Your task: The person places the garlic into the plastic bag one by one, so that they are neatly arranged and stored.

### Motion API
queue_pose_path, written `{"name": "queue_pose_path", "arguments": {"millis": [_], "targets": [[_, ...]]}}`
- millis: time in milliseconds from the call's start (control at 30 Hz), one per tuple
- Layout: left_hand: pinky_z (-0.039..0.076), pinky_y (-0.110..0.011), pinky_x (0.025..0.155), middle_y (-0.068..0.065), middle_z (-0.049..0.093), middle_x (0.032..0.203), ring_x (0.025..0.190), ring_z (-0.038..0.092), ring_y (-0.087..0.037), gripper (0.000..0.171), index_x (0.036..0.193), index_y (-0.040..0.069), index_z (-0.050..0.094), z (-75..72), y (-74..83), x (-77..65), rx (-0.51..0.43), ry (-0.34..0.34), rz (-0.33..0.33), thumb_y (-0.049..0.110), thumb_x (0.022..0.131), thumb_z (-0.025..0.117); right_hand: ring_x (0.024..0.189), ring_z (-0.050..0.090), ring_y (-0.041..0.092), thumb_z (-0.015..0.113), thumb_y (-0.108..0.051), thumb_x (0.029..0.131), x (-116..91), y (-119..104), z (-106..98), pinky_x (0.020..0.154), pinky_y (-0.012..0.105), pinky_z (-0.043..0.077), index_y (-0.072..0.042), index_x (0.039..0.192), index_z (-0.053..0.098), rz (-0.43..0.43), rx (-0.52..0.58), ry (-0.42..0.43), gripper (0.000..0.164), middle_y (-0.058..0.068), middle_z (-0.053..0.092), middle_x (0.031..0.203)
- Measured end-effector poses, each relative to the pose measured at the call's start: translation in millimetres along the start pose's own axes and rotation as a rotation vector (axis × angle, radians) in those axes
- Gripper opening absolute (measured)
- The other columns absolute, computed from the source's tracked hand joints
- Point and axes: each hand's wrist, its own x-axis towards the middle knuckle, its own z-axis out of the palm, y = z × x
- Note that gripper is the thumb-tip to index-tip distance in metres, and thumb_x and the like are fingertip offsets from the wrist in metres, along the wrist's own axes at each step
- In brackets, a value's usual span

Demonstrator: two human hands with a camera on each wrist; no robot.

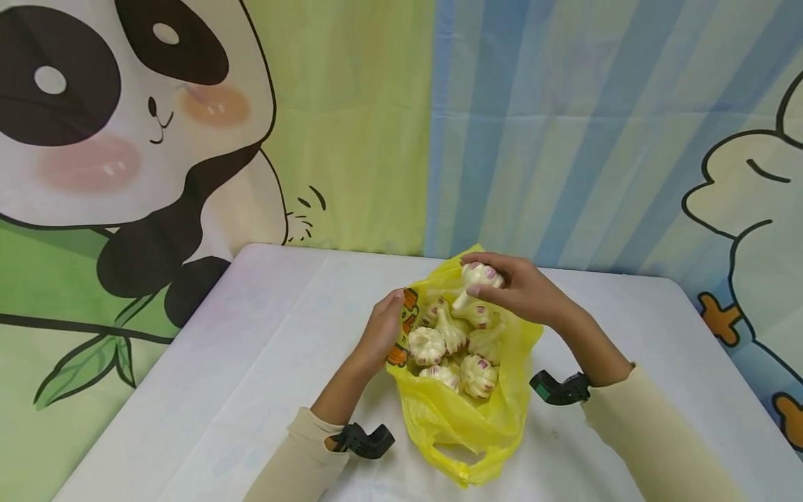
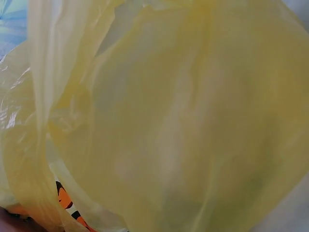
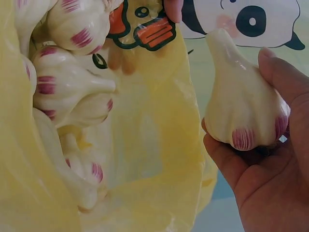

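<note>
A yellow plastic bag (image 1: pixel 461 425) lies on the table with its mouth spread, showing several garlic bulbs (image 1: pixel 426 346) inside. My left hand (image 1: pixel 378 331) pinches the bag's left rim beside an orange cartoon print. Over the far side of the bag mouth, my right hand (image 1: pixel 533 291) holds one garlic bulb (image 3: pixel 244 99) between thumb and fingers. That bulb is white with purple streaks, its stem pointing away from the palm. In the left wrist view the bag's thin yellow film (image 2: pixel 183 121) fills nearly everything and hides most of the left hand.
A white-covered table (image 1: pixel 270 369) carries the bag near its middle. Behind it hangs a printed cloth with a panda (image 1: pixel 232 181) on the left and blue stripes (image 1: pixel 564 125) on the right. Dark wrist cameras (image 1: pixel 364 440) sit at both cuffs, close to the bag.
</note>
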Motion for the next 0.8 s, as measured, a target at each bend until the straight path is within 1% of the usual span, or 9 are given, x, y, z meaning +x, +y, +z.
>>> {"name": "queue_pose_path", "arguments": {"millis": [133,167,267,367,467,533,600,733,800], "targets": [[0.022,-0.048,0.112,-0.014,0.043,0.145,0.137,0.033,-0.03,0.054,0.148,0.004,0.037,-0.6,-0.1,-0.8,0.013,0.018,-0.012,0.039,0.107,0.026,0.047,0.038,0.015,0.066,-0.028,0.095,6.0,0.9,9.1,0.053,0.032,0.043,-0.013,0.141,0.051,0.028,-0.009,-0.077,0.05,0.006,0.058,0.092],[0.024,-0.049,0.111,-0.016,0.045,0.142,0.135,0.036,-0.032,0.054,0.147,0.003,0.039,-0.7,-0.5,-0.9,0.011,0.017,-0.011,0.039,0.107,0.026,0.047,0.038,0.015,0.065,-0.029,0.095,7.5,1.8,11.6,0.053,0.032,0.043,-0.013,0.141,0.051,0.034,-0.013,-0.099,0.05,0.006,0.057,0.088],[0.02,-0.048,0.113,-0.013,0.039,0.148,0.139,0.029,-0.03,0.055,0.149,0.003,0.035,-0.9,-0.5,-1.1,0.017,0.023,-0.016,0.038,0.107,0.026,0.047,0.039,0.014,0.065,-0.031,0.095,12.4,5.5,18.9,0.056,0.032,0.045,-0.012,0.139,0.053,0.031,-0.03,-0.149,0.05,0.005,0.056,0.083],[0.023,-0.049,0.112,-0.016,0.042,0.145,0.136,0.033,-0.032,0.054,0.148,0.003,0.037,-1.1,-0.6,-1.1,0.012,0.021,-0.015,0.037,0.108,0.026,0.048,0.041,0.015,0.065,-0.029,0.096,17.7,9.6,25.4,0.058,0.033,0.045,-0.009,0.138,0.054,0.013,-0.028,-0.171,0.048,0.005,0.059,0.092],[0.019,-0.049,0.113,-0.016,0.034,0.151,0.141,0.025,-0.032,0.056,0.15,0.002,0.031,-1.5,-0.5,-1.4,0.013,0.012,-0.017,0.038,0.108,0.025,0.047,0.037,0.013,0.065,-0.027,0.096,22.0,13.5,30.9,0.057,0.033,0.044,-0.007,0.137,0.054,0.008,-0.019,-0.172,0.048,0.006,0.059,0.094],[0.017,-0.05,0.113,-0.017,0.03,0.153,0.142,0.022,-0.033,0.058,0.151,0.001,0.028,-1.9,-0.4,-1.2,0.009,0.005,-0.014,0.039,0.108,0.024,0.047,0.035,0.011,0.065,-0.024,0.096,23.5,11.9,33.7,0.059,0.033,0.043,-0.004,0.137,0.054,0.012,-0.017,-0.159,0.047,0.008,0.06,0.107],[0.018,-0.049,0.113,-0.017,0.031,0.153,0.142,0.023,-0.032,0.058,0.151,0.001,0.029,-2.3,-0.4,-1.1,0.003,-0.004,-0.003,0.039,0.108,0.024,0.047,0.033,0.01,0.066,-0.023,0.095,25.2,15.1,36.4,0.059,0.034,0.042,-0.005,0.136,0.054,0.01,-0.017,-0.141,0.046,0.009,0.061,0.11],[0.034,-0.05,0.103,-0.02,0.05,0.132,0.122,0.046,-0.035,0.052,0.143,0.005,0.042,-2.5,-0.8,0.1,-0.027,-0.01,0.023,0.039,0.108,0.025,0.048,0.035,0.011,0.066,-0.027,0.095,28.9,26.4,40.6,0.06,0.036,0.044,-0.008,0.137,0.055,0.021,-0.025,-0.093,0.047,0.01,0.059,0.123],[0.039,-0.05,0.097,-0.021,0.053,0.122,0.113,0.051,-0.036,0.049,0.139,0.005,0.046,-1.9,-0.1,-0.1,-0.037,-0.007,0.031,0.038,0.108,0.025,0.049,0.039,0.012,0.065,-0.029,0.095,29.7,28.9,41.5,0.061,0.036,0.045,-0.008,0.137,0.054,0.038,-0.029,-0.074,0.048,0.011,0.058,0.124]]}}
